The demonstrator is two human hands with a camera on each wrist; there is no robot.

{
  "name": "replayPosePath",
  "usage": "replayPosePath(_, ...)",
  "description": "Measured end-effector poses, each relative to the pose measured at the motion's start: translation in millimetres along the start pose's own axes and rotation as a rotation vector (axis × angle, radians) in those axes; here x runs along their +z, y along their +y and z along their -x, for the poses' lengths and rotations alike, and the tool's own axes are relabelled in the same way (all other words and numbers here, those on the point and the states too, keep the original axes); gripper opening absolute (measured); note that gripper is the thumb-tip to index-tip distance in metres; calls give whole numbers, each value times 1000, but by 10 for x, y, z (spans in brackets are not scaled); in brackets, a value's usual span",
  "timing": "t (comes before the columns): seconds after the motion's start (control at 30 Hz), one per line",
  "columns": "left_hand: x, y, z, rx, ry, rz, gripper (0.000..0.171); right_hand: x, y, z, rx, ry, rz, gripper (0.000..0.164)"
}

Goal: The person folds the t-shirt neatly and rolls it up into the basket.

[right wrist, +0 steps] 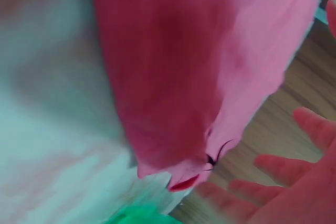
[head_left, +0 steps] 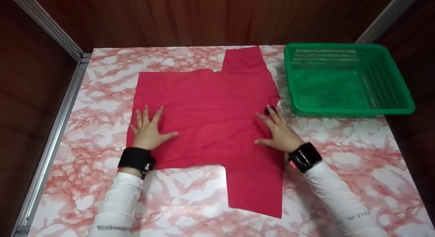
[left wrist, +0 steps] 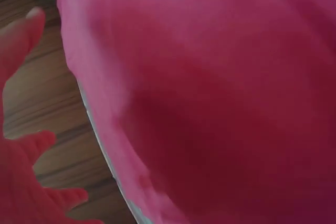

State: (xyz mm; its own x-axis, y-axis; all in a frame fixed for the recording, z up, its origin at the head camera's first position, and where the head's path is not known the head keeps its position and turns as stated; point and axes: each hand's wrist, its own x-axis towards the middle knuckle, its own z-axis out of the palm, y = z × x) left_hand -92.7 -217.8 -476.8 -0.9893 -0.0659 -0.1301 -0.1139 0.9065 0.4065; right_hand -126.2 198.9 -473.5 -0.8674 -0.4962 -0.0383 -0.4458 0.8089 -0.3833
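A red short-sleeved shirt (head_left: 204, 118) lies spread flat, its collar to the right and its sleeves pointing to the far and near sides. My left hand (head_left: 149, 133) is over the hem end, fingers straight and splayed. Over the collar end my right hand (head_left: 280, 135) spreads its fingers too, fingertips right at a small dark patch (head_left: 270, 110) by the neckline. Neither hand grips the cloth. In the left wrist view the shirt (left wrist: 210, 77) fills most of the picture. The right wrist view shows the neckline end of the shirt (right wrist: 163, 77) beyond my fingers (right wrist: 286, 169).
A green plastic basket (head_left: 351, 111) with slotted sides stands at the back right, close beside the shirt's collar. Under everything is a table with a red-and-white marbled top (head_left: 183, 186). Dark wood panels (head_left: 217, 19) with metal edging enclose the back and sides.
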Motion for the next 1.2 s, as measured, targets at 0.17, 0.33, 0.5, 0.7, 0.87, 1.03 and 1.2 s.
replayPosePath(0.17,85,31,-263,-73,-150,-58,112,44,141,-230,84,-168,76,96)
replayPosePath(0.33,116,46,-357,-133,-232,-78,118,72,237,-314,115,-238,114,97)
replayPosePath(0.5,95,78,-390,-143,-244,-82,119,53,293,-359,118,-251,117,98)
replayPosePath(0.7,95,114,-447,-146,-259,-94,120,33,348,-390,126,-262,99,99)
replayPosePath(0.87,118,124,-517,-150,-269,-101,120,22,389,-412,123,-264,73,98)
replayPosePath(1.03,154,94,-523,-120,-244,-69,120,26,428,-387,88,-231,51,96)
replayPosePath(1.2,196,9,-359,-31,-207,-44,118,68,403,-228,26,-141,108,93)
